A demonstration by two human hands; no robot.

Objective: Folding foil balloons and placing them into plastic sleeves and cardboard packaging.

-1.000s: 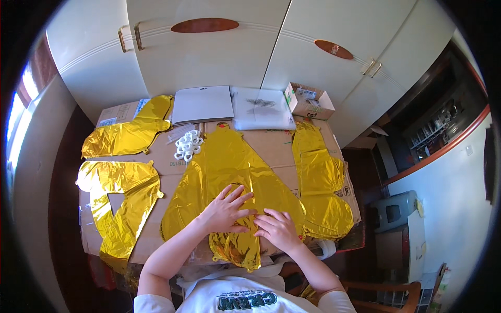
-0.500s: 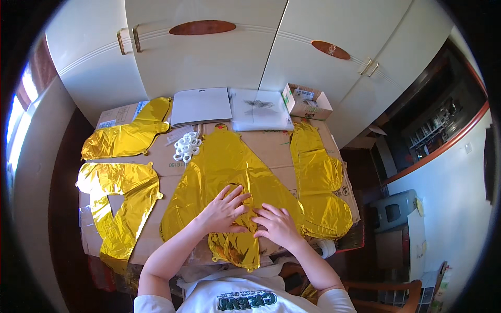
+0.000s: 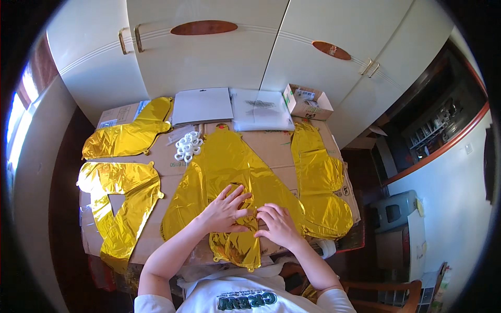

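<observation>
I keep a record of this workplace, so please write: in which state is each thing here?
Middle foil: spread out, creased
Left hand: open, spread on it
Right hand: fingers bent; grip unclear
Upper-left foil: flat, creased
Lower-left foil: flat, creased
Right foil: flat, creased
White rings: heaped
Clear plastic: lying flat
Box: open
Cabinet doors: shut

Wht cabs (image 3: 209, 62), brn wd chair (image 3: 414, 291)
</observation>
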